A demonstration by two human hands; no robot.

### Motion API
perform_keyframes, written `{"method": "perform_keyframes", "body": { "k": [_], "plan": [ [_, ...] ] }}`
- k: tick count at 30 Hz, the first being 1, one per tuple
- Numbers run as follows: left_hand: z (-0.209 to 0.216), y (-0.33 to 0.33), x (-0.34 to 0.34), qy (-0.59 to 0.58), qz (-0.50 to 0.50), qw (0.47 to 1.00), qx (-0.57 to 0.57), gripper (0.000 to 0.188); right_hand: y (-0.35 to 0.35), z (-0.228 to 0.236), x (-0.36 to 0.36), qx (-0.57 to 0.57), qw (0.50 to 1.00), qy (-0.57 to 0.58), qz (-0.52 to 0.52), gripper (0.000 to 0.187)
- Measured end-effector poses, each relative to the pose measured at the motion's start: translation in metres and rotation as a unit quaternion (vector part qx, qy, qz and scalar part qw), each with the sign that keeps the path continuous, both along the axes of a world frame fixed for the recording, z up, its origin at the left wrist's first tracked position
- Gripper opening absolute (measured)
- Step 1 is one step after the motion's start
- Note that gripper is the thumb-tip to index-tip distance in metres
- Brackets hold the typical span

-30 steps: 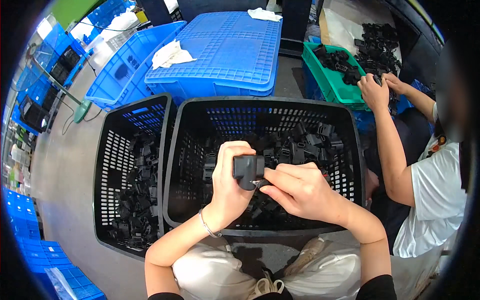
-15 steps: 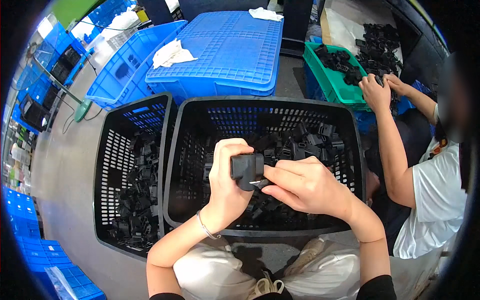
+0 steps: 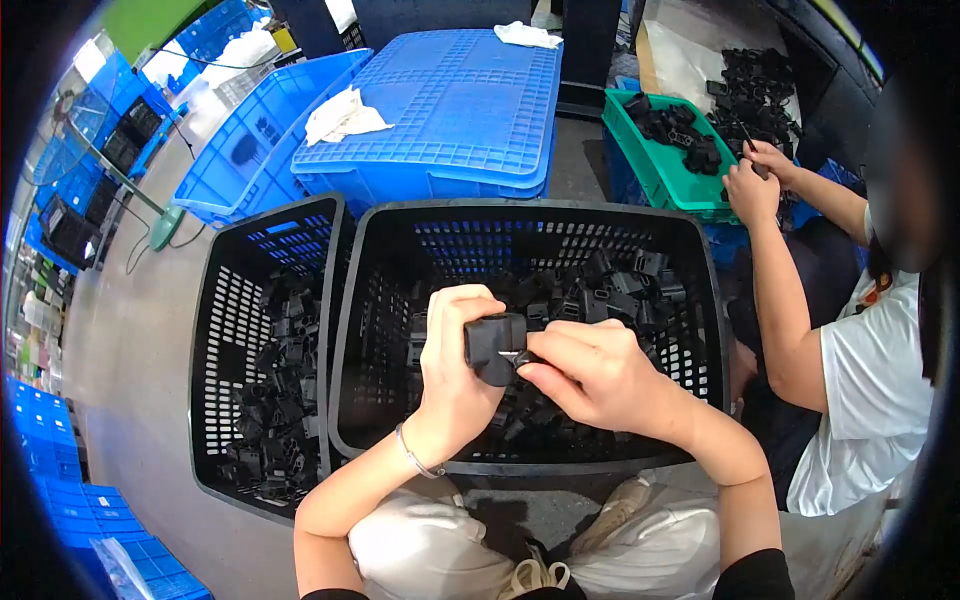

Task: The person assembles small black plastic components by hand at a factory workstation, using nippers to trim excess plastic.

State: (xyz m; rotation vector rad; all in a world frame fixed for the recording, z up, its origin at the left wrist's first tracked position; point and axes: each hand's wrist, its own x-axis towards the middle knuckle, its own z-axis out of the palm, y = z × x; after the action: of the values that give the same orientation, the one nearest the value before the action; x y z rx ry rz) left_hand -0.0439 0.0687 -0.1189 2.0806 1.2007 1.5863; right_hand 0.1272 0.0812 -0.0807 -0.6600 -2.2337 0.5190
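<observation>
Grey floor [image 3: 140, 330] lay around large black basket [image 3: 540, 207] with loose black pieces [image 3: 622, 285]. Above it, left hand [image 3: 452, 355] gripped black part [image 3: 484, 340]; right hand [image 3: 600, 375] pinched thin blade-like tool [image 3: 509, 353], tip against part. Step seemed trimming of part; next stroke probably needed steady left hold and light pressure.

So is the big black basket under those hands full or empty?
Partly full: black plastic parts lie inside the black basket, but its slotted far wall shows bare above them.
</observation>
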Motion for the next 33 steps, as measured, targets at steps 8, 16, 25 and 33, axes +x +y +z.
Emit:
{"method": "perform_keyframes", "body": {
  "k": [8, 16, 25, 33],
  "plan": [
    [-0.017, 0.014, 0.003, -0.092, -0.013, 0.953, -0.287, 0.044, 0.005, -0.011, -0.001, -0.052, 0.999, 0.0, 0.006, 0.044],
    [-0.092, 0.019, -0.043, 0.134, -0.117, 0.823, -0.54, 0.084, -0.007, 0.003, 0.0, -0.34, 0.877, -0.228, 0.251, 0.021],
    [-0.108, -0.021, -0.303, 0.183, 0.328, 0.871, -0.316, 0.024, -0.007, -0.008, -0.017, -0.331, 0.847, -0.319, 0.266, 0.025],
    [-0.202, -0.093, -0.328, 0.557, 0.158, 0.658, -0.481, 0.069, 0.003, -0.003, -0.018, -0.314, 0.87, -0.291, 0.245, 0.022]
  ]
}}
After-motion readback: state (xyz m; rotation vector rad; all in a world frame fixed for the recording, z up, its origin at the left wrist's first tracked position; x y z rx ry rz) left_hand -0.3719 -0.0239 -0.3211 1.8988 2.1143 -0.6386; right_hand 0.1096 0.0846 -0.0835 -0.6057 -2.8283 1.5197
